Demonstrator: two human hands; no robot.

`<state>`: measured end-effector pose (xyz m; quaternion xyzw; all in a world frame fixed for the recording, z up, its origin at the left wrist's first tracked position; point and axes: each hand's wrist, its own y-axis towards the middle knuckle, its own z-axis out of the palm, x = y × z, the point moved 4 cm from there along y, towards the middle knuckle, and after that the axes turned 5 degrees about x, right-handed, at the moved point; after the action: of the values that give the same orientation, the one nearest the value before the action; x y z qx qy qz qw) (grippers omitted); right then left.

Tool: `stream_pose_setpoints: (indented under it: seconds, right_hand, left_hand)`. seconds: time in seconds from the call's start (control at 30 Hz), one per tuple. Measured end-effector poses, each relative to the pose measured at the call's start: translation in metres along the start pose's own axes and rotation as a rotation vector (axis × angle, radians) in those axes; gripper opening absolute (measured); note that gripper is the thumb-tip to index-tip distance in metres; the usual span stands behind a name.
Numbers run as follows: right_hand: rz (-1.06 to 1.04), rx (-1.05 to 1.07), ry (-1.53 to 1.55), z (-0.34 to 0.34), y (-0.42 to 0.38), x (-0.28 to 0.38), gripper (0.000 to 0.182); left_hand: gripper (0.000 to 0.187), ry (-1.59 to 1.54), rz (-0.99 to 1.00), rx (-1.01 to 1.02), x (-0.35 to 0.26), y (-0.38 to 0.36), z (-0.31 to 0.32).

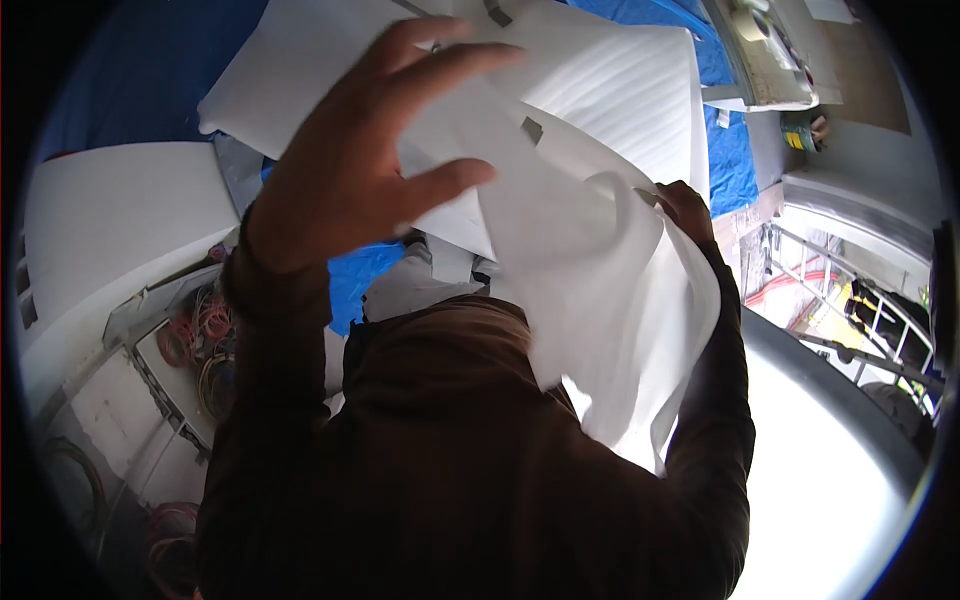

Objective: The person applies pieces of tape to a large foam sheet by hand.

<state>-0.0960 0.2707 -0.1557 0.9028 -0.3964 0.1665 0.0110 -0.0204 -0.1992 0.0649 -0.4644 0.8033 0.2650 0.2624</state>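
Observation:
My left hand [370,150] is raised in front of me with fingers spread and thumb apart, over a white sheet of thin foam-like material [590,290]. At the right, my right hand [683,210] has its fingers closed on the edge of that sheet. The sheet hangs in loose folds from there down across my front and right forearm. A small grey tape piece [533,130] sticks to the white material. More white sheeting [630,85] spreads out flat beyond both hands.
Blue tarp [730,150] lies under and around the sheeting. At the left stand a white panel [130,200] and a bin with coiled cables [210,330]. A shelf with tape rolls [765,35] is at the upper right, a metal ladder [850,300] farther down.

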Motion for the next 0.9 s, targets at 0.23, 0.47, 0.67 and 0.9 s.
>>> stream_pose_setpoints:
  seconds: [0.23,0.47,0.67,0.9]
  right_hand:
    - [-0.005,-0.224,-0.236,-0.053,-0.043,0.057,0.035]
    - [0.043,-0.285,-0.323,-0.058,-0.043,0.050,0.031]
    - [-0.054,-0.418,-0.439,-0.131,-0.021,0.078,0.033]
    - [-0.185,-0.437,-0.527,-0.181,-0.009,0.124,0.037]
  left_hand:
    - [0.074,0.331,-0.259,0.472,0.099,-0.025,0.146]
    - [0.085,0.016,-0.233,0.895,0.031,-0.043,0.222]
    - [0.060,-0.107,-0.335,0.700,0.091,-0.047,0.270]
    - [0.061,-0.573,-0.808,-0.137,0.120,0.056,0.304]
